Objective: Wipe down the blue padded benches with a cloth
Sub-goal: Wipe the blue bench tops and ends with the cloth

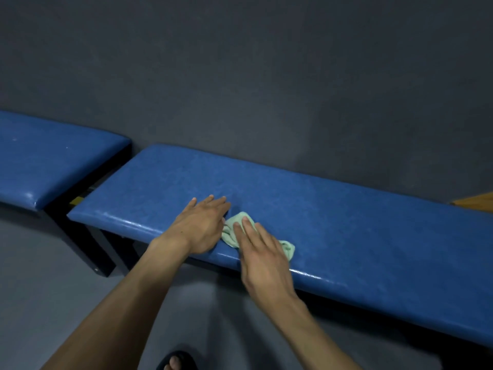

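Note:
A long blue padded bench [346,209] runs from centre to lower right against a dark wall. A crumpled light green cloth [230,232] lies on its front part. My right hand [262,255] presses flat on the cloth with straight fingers, covering its middle. My left hand [200,225] rests flat on the bench just left of the cloth, fingers straight, its thumb side beside the cloth's edge. A second blue padded bench [48,161] stands at the left, separated by a narrow gap.
The dark grey wall [266,76] rises directly behind both benches. Black bench legs [101,252] stand on the grey floor [40,289]. A wooden surface [474,202] shows at the right edge. My sandalled foot [176,361] is at the bottom.

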### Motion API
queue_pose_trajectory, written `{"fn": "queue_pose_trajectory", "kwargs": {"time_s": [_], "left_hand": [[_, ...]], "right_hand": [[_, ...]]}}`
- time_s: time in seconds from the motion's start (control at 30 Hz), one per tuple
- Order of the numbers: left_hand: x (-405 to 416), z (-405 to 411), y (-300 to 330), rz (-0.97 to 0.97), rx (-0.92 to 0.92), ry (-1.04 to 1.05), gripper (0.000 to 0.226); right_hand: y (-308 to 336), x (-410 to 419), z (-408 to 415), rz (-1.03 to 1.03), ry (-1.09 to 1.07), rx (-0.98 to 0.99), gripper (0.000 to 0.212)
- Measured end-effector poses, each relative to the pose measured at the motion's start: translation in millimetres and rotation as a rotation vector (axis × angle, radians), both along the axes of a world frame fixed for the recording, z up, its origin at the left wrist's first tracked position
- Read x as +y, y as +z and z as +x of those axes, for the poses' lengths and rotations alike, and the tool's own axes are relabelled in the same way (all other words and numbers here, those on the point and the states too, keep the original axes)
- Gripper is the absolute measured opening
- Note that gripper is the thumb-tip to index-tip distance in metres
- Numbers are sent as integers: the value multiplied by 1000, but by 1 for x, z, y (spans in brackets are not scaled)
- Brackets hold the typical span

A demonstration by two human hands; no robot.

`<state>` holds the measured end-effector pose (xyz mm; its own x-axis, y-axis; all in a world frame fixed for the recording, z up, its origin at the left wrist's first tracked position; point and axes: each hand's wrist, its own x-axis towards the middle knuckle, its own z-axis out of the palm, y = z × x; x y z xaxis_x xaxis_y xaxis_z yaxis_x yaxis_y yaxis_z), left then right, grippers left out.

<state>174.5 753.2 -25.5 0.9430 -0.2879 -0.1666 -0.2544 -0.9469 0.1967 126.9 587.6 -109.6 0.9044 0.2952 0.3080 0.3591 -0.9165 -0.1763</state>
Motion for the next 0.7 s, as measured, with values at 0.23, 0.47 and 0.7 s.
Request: {"fn": "queue_pose_trajectory", "kwargs": {"time_s": [0.23, 0.47, 0.7], "left_hand": [[4, -6, 0, -22, -11, -3, 50], [18, -12, -2, -41, -18, 13, 51], [23, -17, 2, -51, -24, 36, 51]], "right_hand": [[2, -121, -32, 25, -252, -12, 58], [-16, -53, -51, 76, -428, -51, 56], [-18, 22, -43, 66, -111, -68, 63]]}}
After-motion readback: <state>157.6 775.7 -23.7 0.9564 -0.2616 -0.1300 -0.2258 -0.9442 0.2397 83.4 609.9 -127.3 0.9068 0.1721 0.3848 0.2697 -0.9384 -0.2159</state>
